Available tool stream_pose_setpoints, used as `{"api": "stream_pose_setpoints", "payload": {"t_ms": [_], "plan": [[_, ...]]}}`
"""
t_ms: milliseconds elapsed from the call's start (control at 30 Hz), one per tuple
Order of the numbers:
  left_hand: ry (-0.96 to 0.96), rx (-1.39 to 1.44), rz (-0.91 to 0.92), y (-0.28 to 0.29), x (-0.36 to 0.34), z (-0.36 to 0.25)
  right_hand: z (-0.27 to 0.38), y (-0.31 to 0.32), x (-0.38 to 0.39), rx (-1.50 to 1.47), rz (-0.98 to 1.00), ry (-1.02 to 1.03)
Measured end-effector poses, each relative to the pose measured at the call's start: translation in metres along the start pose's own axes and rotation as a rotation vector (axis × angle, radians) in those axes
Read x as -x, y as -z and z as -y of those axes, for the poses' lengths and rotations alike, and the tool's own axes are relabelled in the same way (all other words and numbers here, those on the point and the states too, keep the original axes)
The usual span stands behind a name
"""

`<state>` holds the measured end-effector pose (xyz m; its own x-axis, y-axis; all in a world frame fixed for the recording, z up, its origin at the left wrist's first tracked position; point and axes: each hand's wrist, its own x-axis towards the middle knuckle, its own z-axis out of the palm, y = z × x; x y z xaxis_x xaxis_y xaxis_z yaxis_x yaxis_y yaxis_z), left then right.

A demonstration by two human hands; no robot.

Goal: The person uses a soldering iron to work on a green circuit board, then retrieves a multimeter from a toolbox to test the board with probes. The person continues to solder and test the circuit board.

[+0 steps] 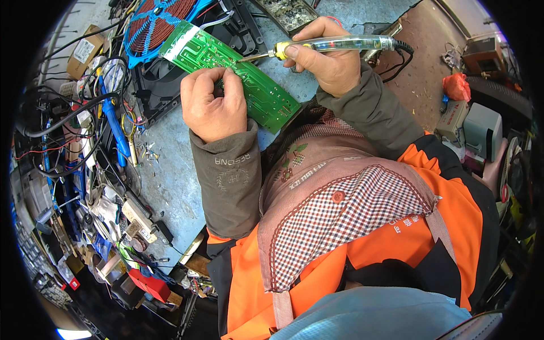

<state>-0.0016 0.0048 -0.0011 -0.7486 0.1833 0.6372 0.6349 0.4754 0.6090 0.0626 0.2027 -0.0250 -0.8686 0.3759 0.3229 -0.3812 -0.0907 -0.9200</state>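
Observation:
A long green circuit board lies at a slant across the bench, its soldered side up. My right hand grips a soldering iron with a clear handle and yellow collar. The iron points left, and its metal tip meets the middle of the board or hovers just over it. My left hand is closed in a pinch at the board's near edge, its fingertips close to the iron's tip. Whatever the pinch holds is too small to make out. White wires leave the board's far end.
A brown coil in a blue frame and a black plastic housing lie beyond the board. Cables, tools and a power strip crowd the left. A dusty metal tray is at the back; a grey box stands right.

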Motion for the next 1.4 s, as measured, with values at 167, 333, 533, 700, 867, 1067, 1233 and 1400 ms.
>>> {"api": "stream_pose_setpoints", "payload": {"t_ms": [167,333,533,700,867,1067,1233,1400], "plan": [[-0.004,-0.002,0.000,0.0000,-0.0004,-0.0003,-0.0021,0.0006,0.0000,0.004,0.004,0.015],[0.012,-0.015,0.003,-0.0003,-0.0001,-0.0032,-0.0032,0.0007,-0.0001,-0.005,0.005,0.024],[-0.018,-0.042,0.005,-0.0004,-0.0006,-0.0020,-0.0015,-0.0001,-0.0001,0.006,0.004,0.022],[-0.019,-0.050,0.005,-0.0006,-0.0013,-0.0041,-0.0006,-0.0010,0.0000,0.004,-0.003,0.018],[-0.049,-0.061,0.007,-0.0009,-0.0016,-0.0015,-0.0014,-0.0005,-0.0001,-0.009,0.000,0.014],[0.032,-0.006,0.012,-0.0015,-0.0001,-0.0011,-0.0027,0.0017,-0.0001,-0.027,0.008,0.041],[0.008,-0.007,0.009,-0.0013,-0.0014,-0.0014,-0.0036,0.0015,-0.0011,-0.070,0.000,0.050],[-0.005,-0.014,0.004,-0.0009,-0.0020,-0.0046,-0.0040,0.0026,-0.0013,-0.036,0.017,0.035]]}}
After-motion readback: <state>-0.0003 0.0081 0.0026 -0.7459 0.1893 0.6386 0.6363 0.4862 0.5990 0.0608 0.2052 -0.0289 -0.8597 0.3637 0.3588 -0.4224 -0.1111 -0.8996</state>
